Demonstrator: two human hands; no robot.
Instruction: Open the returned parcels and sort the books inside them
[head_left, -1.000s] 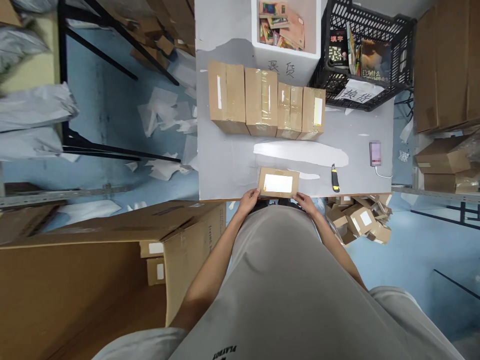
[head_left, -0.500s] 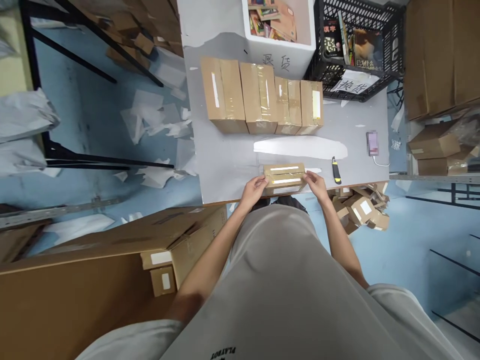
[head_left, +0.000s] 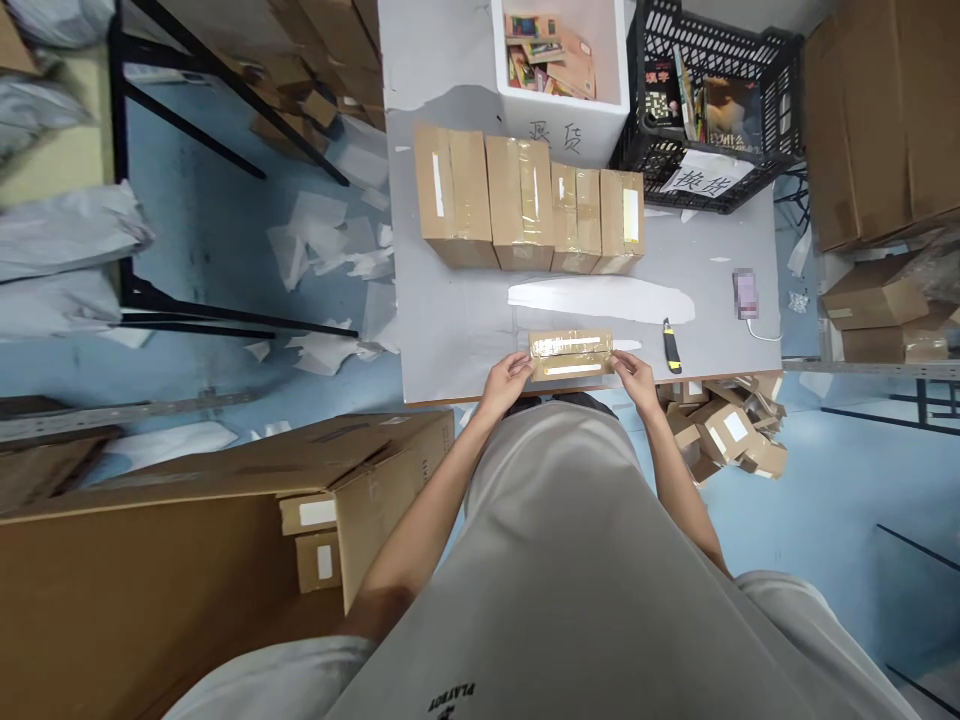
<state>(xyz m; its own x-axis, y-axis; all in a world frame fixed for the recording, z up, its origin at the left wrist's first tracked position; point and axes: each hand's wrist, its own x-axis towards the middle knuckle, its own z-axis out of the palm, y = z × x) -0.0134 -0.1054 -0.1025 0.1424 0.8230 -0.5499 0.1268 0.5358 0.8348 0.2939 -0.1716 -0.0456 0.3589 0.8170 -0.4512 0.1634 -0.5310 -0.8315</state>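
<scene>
A small taped cardboard box (head_left: 571, 357) is at the front edge of the grey table (head_left: 450, 330), between my hands. My left hand (head_left: 510, 382) grips its left end with thumb and fingers. At the opposite end, my right hand (head_left: 634, 378) pinches the right side. Shiny tape and white strips run along the top of the box. To the right of it lies a black and yellow utility knife (head_left: 671, 346). Just beyond the box is a long white patch (head_left: 600, 299) on the tabletop.
Several taped cardboard boxes (head_left: 519, 205) stand in a row farther back. Behind them are a white foam box (head_left: 562, 115) and a black crate (head_left: 709, 170), both holding books. A phone (head_left: 745, 294) with a cable lies at right. A large open carton (head_left: 150, 590) stands at lower left.
The small box has tilted, so its top faces me more and less of its front side shows. Both hands stay at its ends. The view has shifted slightly.
</scene>
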